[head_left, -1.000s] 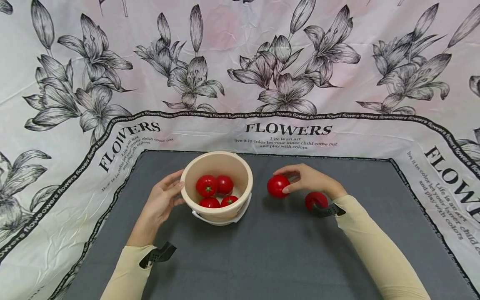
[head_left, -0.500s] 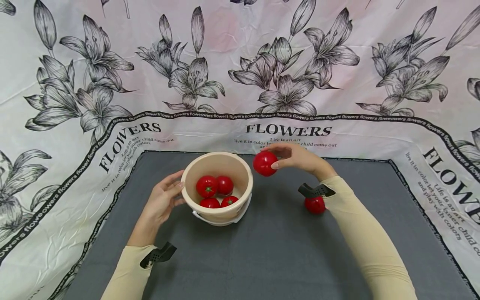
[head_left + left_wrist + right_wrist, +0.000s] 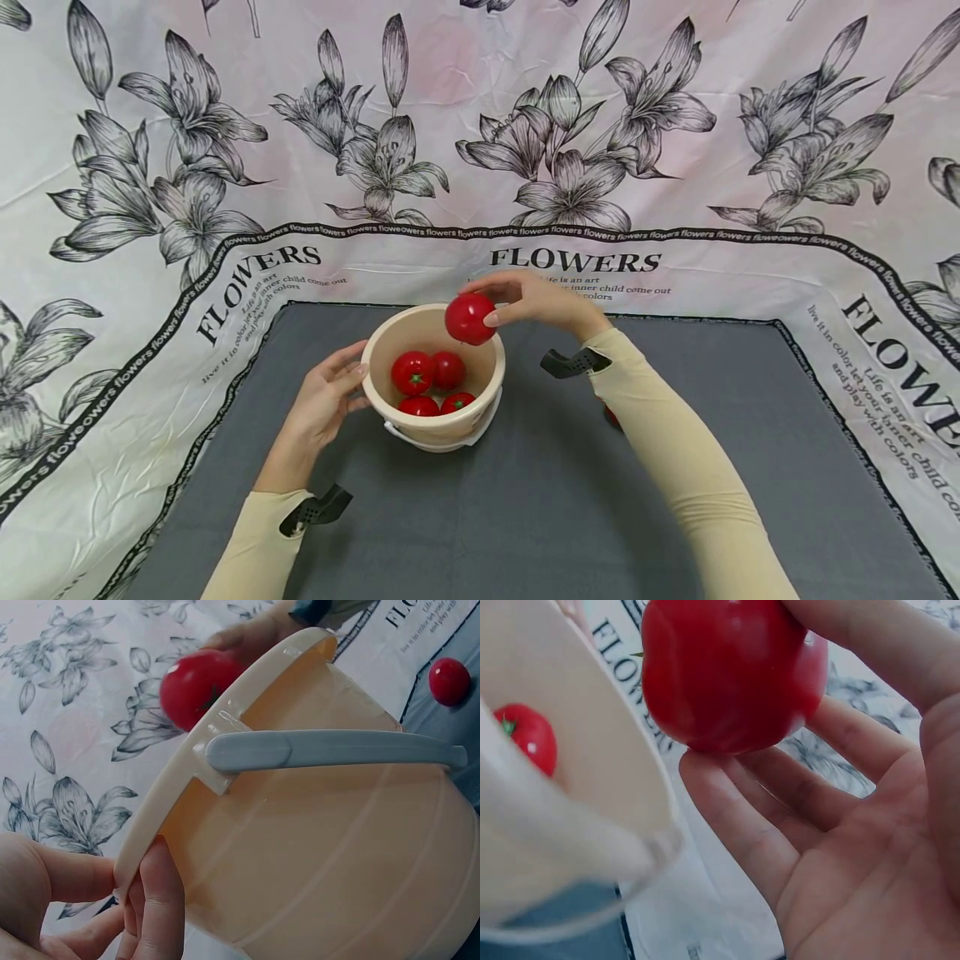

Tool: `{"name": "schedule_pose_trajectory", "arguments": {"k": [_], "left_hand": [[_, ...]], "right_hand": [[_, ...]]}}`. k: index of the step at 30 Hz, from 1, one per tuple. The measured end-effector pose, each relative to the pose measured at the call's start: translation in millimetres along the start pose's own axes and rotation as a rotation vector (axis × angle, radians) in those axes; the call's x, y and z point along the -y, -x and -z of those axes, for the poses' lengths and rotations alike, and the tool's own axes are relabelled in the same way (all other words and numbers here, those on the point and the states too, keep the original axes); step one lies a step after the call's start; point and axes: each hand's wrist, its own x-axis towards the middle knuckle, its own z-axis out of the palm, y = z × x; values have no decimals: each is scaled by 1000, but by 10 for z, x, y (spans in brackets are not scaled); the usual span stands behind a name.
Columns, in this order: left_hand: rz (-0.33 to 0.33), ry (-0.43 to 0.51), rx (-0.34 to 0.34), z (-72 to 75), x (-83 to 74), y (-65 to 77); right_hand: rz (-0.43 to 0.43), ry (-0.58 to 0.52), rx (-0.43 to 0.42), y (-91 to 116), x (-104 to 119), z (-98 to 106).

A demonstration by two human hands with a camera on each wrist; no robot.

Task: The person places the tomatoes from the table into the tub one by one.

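A cream bucket with a pale handle stands on the dark grey cloth. My left hand pinches its rim at the left side, thumb on one face and fingers on the other, as the left wrist view shows. Several red tomatoes with green stem ends lie inside the bucket. Over the bucket's far right rim, my right hand holds another tomato between thumb and fingers. In the right wrist view this tomato sits at the fingertips, beside the bucket's wall.
One more tomato lies on the grey cloth to the right, mostly hidden behind the right sleeve in the head view. A white cloth with printed lilies forms the backdrop and borders the grey area.
My right hand has lifted the tomato from above the cloth and carried it left to the bucket's rim. The left hand and the bucket have stayed in place.
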Motion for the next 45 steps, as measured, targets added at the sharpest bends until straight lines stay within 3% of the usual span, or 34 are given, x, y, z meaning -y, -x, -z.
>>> {"name": "schedule_pose_trajectory", "arguments": {"k": [7, 13, 27, 35, 42, 45], "left_hand": [[-1, 9, 3, 4, 10, -8], [3, 23, 12, 4, 12, -21], [3, 60, 22, 2, 17, -43], [-22, 46, 39, 22, 35, -36], [-24, 49, 36, 29, 29, -34], [-20, 48, 32, 24, 25, -30]], "right_hand": [[32, -14, 154, -333, 53, -232], [8, 28, 222, -542, 83, -392], [-57, 71, 337, -762, -90, -567], [-92, -29, 405, -797, -144, -623], [-256, -256, 389, -772, -148, -707], [-318, -289, 372, -747, -137, -727]]}}
